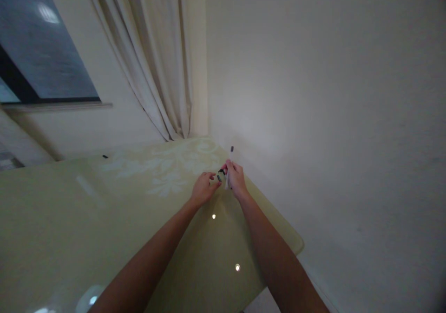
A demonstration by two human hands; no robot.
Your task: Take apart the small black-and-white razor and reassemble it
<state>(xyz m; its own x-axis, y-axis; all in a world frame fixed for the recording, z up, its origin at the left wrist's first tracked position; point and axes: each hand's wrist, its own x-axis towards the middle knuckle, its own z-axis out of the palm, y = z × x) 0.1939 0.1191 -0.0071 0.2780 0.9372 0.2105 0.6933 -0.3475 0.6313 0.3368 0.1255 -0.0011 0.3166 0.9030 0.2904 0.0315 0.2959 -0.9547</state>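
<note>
Both hands meet above the far corner of the table. My right hand [236, 177] is closed around a slim whitish stick [227, 181], like a pen, held nearly upright. A small dark piece [232, 149] lies in line above the stick; whether it is joined to it, I cannot tell. A black bit [221, 171] shows by the right fingertips. My left hand [205, 188], just to the left, pinches a small dark piece [219, 178] between thumb and fingers. These parts are too small to name exactly.
The glossy pale green table [121, 220] has a white floral pattern and reflects lights. A small black object [105, 156] lies near its far edge. A plain wall [331, 118] runs along the right side; a curtain [156, 57] and window [52, 43] are behind.
</note>
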